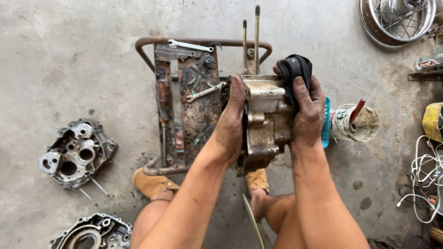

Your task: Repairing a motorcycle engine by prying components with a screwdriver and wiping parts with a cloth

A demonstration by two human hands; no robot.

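A grimy engine crankcase (265, 124) with two long studs (256, 37) sticking up is held between both hands above a rusty metal stool (194, 115). My left hand (233, 120) presses flat against its left side. My right hand (307, 108) grips its right side together with a piece of black rubber (295, 69) folded over the top corner. Both hands are blackened with grease.
Two wrenches (189, 45) and a screwdriver (161, 106) lie on the stool. Crankcase halves sit on the concrete at left (76, 154) and bottom left (92, 233). A dirty bucket (362, 122), blue basket, wheel (399, 18) and white cables (427, 177) are at right.
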